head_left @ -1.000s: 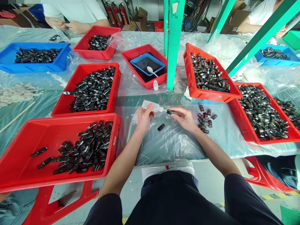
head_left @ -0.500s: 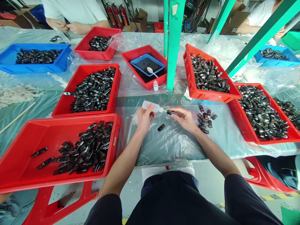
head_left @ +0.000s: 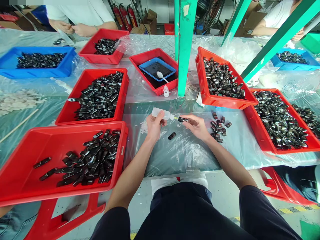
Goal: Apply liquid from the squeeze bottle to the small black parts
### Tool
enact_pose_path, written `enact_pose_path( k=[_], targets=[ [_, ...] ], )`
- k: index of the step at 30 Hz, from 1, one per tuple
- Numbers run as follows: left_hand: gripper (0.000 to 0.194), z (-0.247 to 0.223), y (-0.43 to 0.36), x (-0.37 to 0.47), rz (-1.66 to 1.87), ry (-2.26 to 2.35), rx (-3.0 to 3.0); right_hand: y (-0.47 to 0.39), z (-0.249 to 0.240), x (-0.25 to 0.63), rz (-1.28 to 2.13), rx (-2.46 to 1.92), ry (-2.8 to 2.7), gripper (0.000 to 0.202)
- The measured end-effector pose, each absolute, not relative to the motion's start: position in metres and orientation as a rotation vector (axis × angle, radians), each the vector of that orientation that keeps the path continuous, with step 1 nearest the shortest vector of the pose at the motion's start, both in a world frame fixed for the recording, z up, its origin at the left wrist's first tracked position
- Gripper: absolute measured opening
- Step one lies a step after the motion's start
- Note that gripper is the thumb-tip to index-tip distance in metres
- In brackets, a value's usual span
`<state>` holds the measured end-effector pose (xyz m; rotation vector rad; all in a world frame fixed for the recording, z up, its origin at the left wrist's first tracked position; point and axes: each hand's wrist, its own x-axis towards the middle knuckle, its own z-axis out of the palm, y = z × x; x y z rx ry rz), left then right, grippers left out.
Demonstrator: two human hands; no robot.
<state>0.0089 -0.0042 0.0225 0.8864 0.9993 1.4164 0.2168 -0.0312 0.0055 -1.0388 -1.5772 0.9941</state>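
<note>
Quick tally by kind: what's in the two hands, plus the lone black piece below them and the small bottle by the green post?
Bottles: 2 (white bottle in left hand; small bottle by green post)
Black pieces: 2 (held piece in right hand; lone piece)
Total: 4

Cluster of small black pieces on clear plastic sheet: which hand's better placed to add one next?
Right hand, probably: it holds a glossy black piece and is nearer the cluster; the left hand holds a translucent white plastic bottle.
</note>
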Motion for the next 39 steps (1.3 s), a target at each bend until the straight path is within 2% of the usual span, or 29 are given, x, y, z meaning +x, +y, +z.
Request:
enact_pose_path(
  k=[18,27,39],
  targets=[
    [0.041,0.024,-0.004,0.008,1.374,0.992,0.882,-0.031,0.008,0.217,0.996,-1.080,-1.564,0.039],
    [0.034,0.022,0.004,0.003,1.451,0.977,0.627,-0.029,0.006,0.218,1.002,-1.122,-1.560,0.042],
    [0.039,0.031,0.008,0.000,1.447,0.916,0.459,-0.050,0.003,0.200,0.918,-0.997,-2.323,0.025]
  ],
)
